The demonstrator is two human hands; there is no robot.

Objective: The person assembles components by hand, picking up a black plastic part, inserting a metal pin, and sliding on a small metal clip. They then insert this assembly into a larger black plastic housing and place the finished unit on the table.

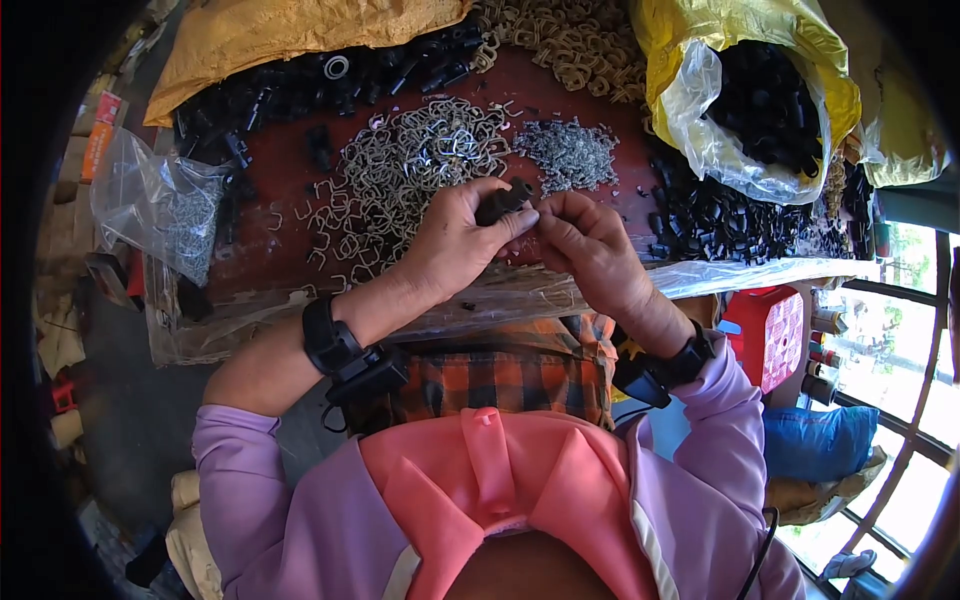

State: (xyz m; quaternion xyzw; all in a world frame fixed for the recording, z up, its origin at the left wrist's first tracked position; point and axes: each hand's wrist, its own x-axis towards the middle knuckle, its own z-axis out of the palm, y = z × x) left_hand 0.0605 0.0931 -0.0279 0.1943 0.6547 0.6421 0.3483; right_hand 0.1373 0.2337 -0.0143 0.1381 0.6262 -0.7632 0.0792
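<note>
My left hand (455, 235) is wrapped round a short black cylindrical part (503, 203), which tilts up to the right just past the table's near edge. Close beside it, my right hand (597, 252) has its thumb and fingers pinched together at the part's side, near the left thumb tip. Whatever lies in that pinch is too small to make out. Beyond my hands spreads a heap of bent silver metal clips (400, 175). A smaller pile of tiny grey metal pieces (568, 155) sits just past my right hand.
Black parts (290, 95) lie along the far left by an orange-yellow sack (300, 35). Tan rings (575, 45) are heaped at the back. Right of them stand a yellow bag (835, 75) and small black pieces (710, 225). A clear bag (150, 190) hangs at the left edge.
</note>
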